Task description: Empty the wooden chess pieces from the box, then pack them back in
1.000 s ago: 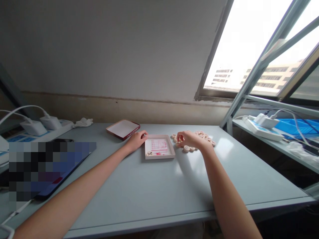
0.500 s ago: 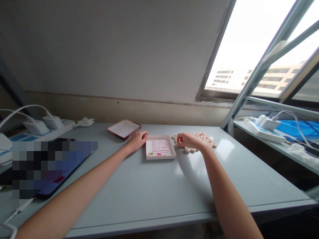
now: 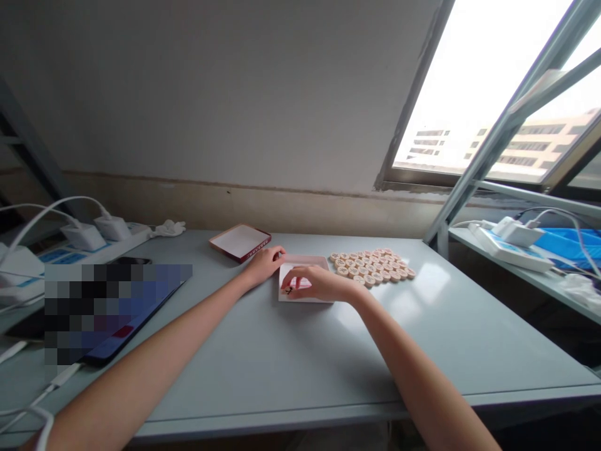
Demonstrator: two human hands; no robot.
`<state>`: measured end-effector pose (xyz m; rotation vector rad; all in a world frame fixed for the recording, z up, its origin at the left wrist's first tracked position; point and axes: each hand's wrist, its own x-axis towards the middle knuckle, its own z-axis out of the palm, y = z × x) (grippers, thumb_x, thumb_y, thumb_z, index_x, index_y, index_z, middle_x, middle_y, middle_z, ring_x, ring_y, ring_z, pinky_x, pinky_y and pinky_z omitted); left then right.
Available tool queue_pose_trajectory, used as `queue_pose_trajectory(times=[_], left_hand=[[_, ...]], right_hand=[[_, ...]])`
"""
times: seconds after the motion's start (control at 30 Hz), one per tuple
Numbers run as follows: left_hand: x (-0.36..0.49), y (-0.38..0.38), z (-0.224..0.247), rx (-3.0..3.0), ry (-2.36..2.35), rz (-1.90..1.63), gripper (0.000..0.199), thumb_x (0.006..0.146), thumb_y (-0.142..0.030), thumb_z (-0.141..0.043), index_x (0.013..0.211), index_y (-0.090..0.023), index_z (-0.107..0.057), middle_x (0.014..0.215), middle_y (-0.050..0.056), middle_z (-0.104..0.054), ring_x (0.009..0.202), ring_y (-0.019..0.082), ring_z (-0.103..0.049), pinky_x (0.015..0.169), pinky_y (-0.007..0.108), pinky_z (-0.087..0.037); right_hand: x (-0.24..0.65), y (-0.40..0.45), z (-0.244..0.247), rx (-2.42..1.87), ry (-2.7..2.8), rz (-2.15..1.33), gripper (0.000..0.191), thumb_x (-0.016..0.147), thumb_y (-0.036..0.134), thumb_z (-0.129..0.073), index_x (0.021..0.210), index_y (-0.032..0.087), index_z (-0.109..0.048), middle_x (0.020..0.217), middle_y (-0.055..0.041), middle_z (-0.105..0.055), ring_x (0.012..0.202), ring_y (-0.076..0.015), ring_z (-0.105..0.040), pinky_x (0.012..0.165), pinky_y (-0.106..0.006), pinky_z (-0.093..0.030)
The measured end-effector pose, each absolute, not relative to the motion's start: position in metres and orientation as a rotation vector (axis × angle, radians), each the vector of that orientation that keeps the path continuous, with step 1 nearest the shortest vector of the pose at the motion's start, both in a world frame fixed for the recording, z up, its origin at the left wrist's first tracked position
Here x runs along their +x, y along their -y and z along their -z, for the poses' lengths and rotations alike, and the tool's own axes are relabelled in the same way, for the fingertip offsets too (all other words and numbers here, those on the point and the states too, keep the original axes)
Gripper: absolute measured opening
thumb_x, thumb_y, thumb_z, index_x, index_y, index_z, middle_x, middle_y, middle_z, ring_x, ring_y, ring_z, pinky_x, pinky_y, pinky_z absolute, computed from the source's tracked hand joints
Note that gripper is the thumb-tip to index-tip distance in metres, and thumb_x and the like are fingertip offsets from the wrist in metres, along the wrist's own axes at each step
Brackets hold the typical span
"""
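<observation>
I should brace the box [image 3: 300,300] with my curled left hand [image 3: 265,264], arched right hand [image 3: 317,282] gentle inside, both pinches unclear to me.

The table [image 3: 263,363] looks smooth, with a glossy sheen near the window. The pieces [image 3: 375,268] look like pale wood. The box [image 3: 307,298] and lid [image 3: 240,240] look like card. The shelf frame [image 3: 493,131] looks like painted metal; the wall [image 3: 235,94] looks matt.

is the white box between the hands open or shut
Open: the white box has no cover on it, and the fingers of the right hand reach inside its walls.
</observation>
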<state>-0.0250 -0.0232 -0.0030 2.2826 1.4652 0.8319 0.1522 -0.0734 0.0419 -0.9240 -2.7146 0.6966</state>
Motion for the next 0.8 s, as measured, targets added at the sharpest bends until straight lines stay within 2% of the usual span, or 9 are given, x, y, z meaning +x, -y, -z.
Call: queue_pose_trajectory(times=[0.1,0.27,0.43,0.6,0.7,0.8], left_hand=[[-0.024,0.024,0.002,2.285,-1.459,-0.832,0.024,0.079,-0.028,-0.038,0.083,-0.016,-0.058,0.076,0.002,-0.062,0.067,0.014,-0.054,0.062,0.023,-0.037],[-0.023,0.025,0.000,2.288,-1.467,-0.820,0.023,0.079,-0.027,-0.038,0.083,-0.016,-0.058,0.074,0.002,-0.061,0.065,0.014,-0.053,0.059,0.022,-0.037],[-0.025,0.022,0.004,2.292,-1.466,-0.826,0.024,0.079,-0.029,-0.038,0.082,-0.016,-0.058,0.075,0.002,-0.062,0.067,0.014,-0.054,0.060,0.022,-0.037],[-0.025,0.020,0.005,2.308,-1.493,-0.814,0.024,0.078,-0.029,-0.039,0.082,-0.016,-0.058,0.071,0.001,-0.060,0.064,0.014,-0.053,0.058,0.022,-0.036],[-0.024,0.022,0.003,2.303,-1.473,-0.817,0.025,0.079,-0.030,-0.037,0.082,-0.016,-0.058,0.073,0.002,-0.061,0.066,0.014,-0.054,0.059,0.022,-0.036],[-0.027,0.024,0.002,2.305,-1.477,-0.814,0.025,0.079,-0.032,-0.037,0.082,-0.017,-0.058,0.076,0.002,-0.062,0.069,0.015,-0.055,0.060,0.023,-0.036]], right_hand=[[0.159,0.068,-0.043,-0.871,2.687,-0.815,0.025,0.084,0.022,-0.040,0.096,0.021,-0.062,0.090,-0.0010,-0.063,0.077,-0.0114,-0.057,0.068,-0.021,-0.042],[0.161,0.066,-0.045,-0.745,2.739,-0.850,0.035,0.072,0.004,-0.047,0.098,0.021,-0.063,0.097,-0.0008,-0.062,0.081,-0.0105,-0.056,0.068,-0.018,-0.042],[0.160,0.064,-0.044,-0.771,2.799,-0.810,0.048,0.062,-0.007,-0.042,0.095,0.020,-0.064,0.100,-0.0013,-0.062,0.089,-0.0119,-0.055,0.073,-0.019,-0.041],[0.160,0.063,-0.041,-0.839,2.773,-0.747,0.035,0.065,-0.001,-0.050,0.089,0.019,-0.065,0.093,-0.0016,-0.063,0.080,-0.0117,-0.056,0.067,-0.019,-0.041],[0.163,0.065,-0.047,-0.916,2.722,-0.612,0.021,0.067,0.009,-0.056,0.084,0.019,-0.064,0.084,-0.0011,-0.063,0.072,-0.0115,-0.054,0.064,-0.020,-0.040],[0.177,0.068,-0.062,-1.027,2.558,-0.541,0.018,0.068,0.017,-0.059,0.086,0.019,-0.061,0.084,-0.0009,-0.061,0.073,-0.0118,-0.053,0.063,-0.021,-0.039]])
